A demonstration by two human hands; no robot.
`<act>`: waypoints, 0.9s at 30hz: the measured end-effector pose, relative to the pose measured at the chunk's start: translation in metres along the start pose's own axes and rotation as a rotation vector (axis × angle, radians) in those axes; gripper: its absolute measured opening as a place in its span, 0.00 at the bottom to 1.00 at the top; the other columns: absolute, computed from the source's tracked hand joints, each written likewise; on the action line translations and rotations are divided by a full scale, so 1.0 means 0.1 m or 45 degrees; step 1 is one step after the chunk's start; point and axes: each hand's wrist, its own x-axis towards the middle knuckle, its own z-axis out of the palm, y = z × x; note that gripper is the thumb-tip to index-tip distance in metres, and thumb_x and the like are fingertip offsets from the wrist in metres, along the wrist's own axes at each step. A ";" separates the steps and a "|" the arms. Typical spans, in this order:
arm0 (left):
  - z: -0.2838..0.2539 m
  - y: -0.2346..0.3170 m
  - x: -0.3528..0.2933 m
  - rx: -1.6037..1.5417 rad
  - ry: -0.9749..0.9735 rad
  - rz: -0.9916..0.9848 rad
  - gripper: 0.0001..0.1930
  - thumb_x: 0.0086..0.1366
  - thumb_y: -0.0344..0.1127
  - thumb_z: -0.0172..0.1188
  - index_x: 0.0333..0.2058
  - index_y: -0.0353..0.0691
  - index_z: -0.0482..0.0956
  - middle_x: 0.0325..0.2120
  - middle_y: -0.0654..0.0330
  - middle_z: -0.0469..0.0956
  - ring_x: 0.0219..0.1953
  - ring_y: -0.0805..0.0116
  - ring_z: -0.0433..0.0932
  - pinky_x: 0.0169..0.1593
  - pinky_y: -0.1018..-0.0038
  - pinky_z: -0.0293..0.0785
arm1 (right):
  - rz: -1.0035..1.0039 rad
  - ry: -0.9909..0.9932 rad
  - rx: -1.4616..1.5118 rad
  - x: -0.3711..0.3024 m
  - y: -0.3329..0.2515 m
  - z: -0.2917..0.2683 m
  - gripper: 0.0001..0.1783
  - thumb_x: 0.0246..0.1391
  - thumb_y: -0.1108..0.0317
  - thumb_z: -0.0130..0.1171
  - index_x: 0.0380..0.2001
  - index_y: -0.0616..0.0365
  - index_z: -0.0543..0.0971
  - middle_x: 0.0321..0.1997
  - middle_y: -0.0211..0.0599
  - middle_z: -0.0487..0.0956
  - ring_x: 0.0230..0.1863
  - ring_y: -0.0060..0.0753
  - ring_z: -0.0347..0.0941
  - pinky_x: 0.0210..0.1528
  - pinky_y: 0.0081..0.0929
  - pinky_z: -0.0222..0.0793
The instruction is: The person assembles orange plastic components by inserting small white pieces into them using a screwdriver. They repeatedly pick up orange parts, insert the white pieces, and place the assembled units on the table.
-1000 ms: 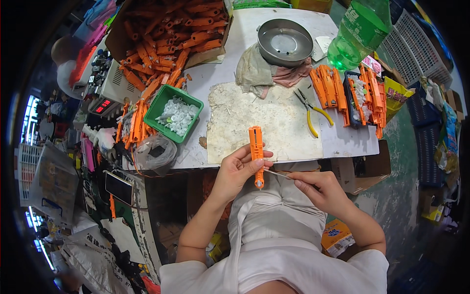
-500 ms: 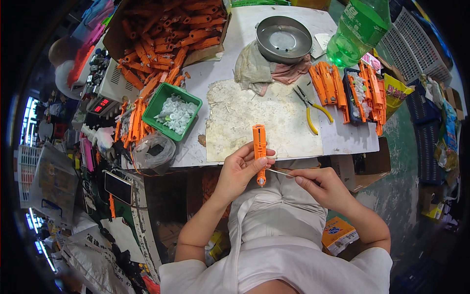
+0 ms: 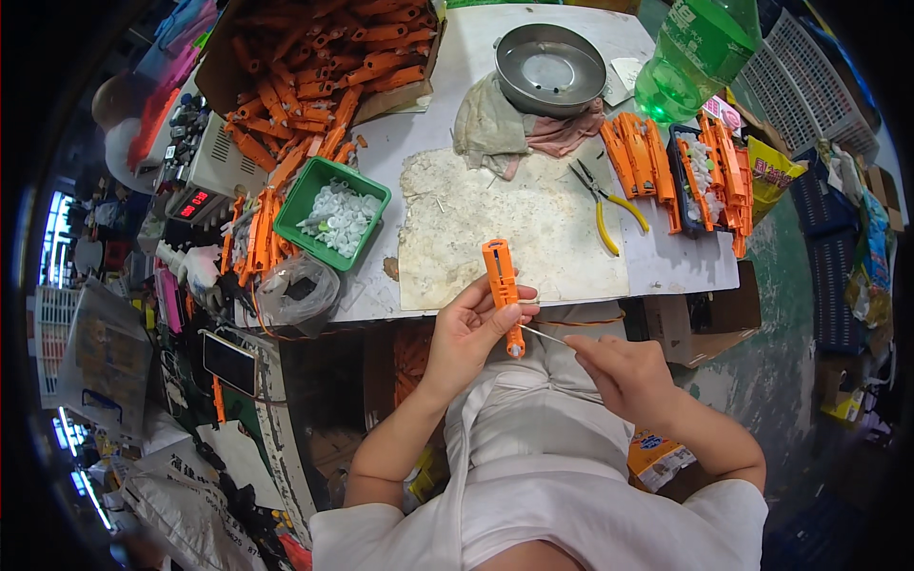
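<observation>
My left hand (image 3: pixel 465 335) is closed around a long, narrow orange plastic housing (image 3: pixel 501 276), held upright just off the table's front edge. At its lower end is a small pale tip. My right hand (image 3: pixel 624 373) grips a thin metal rod-like tool (image 3: pixel 546 334); its handle is hidden in the fingers. The rod's far end meets the lower side of the housing beside my left fingertips, and I cannot tell whether it goes inside. Beyond the hands, a worn pale board (image 3: pixel 505 214) lies on the table, with yellow-handled pliers (image 3: pixel 602 207) at its right.
A green tray (image 3: pixel 287 225) of small white plastic pieces stands left, below a box of orange housings (image 3: pixel 333 71). At the back are a metal bowl (image 3: pixel 501 88), cloths (image 3: pixel 487 131) and a green bottle (image 3: pixel 700 57). More orange housings (image 3: pixel 640 157) lie right.
The orange housing has tilted, its top leaning slightly left. My right hand has turned knuckles-up and moved a little lower and right, showing more of the rod.
</observation>
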 end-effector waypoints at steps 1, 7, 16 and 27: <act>0.00 0.00 0.01 0.006 0.000 0.009 0.24 0.65 0.32 0.56 0.56 0.27 0.62 0.45 0.46 0.75 0.43 0.62 0.79 0.49 0.71 0.76 | 0.083 0.025 0.171 0.01 0.01 0.01 0.17 0.49 0.75 0.58 0.45 0.59 0.77 0.23 0.39 0.75 0.19 0.33 0.72 0.22 0.27 0.68; -0.04 -0.01 0.01 -0.024 -0.042 0.000 0.25 0.64 0.33 0.56 0.56 0.27 0.61 0.44 0.47 0.75 0.43 0.61 0.79 0.49 0.71 0.75 | 0.486 -0.258 0.494 0.12 -0.06 -0.14 0.10 0.55 0.71 0.57 0.40 0.62 0.80 0.26 0.45 0.79 0.20 0.35 0.72 0.26 0.25 0.69; -0.01 -0.07 0.01 -0.085 -0.015 0.063 0.22 0.65 0.34 0.56 0.54 0.29 0.64 0.40 0.52 0.76 0.42 0.62 0.79 0.48 0.69 0.75 | 0.298 -0.181 0.583 0.21 0.18 -0.03 0.12 0.53 0.70 0.57 0.41 0.57 0.81 0.21 0.41 0.75 0.20 0.31 0.72 0.23 0.25 0.66; -0.17 -0.20 0.35 -0.519 0.201 0.278 0.20 0.67 0.33 0.51 0.55 0.34 0.63 0.48 0.48 0.73 0.51 0.57 0.74 0.56 0.64 0.71 | -0.017 0.217 -0.500 0.80 0.45 0.02 0.15 0.48 0.68 0.60 0.41 0.54 0.78 0.26 0.33 0.73 0.30 0.36 0.72 0.31 0.31 0.67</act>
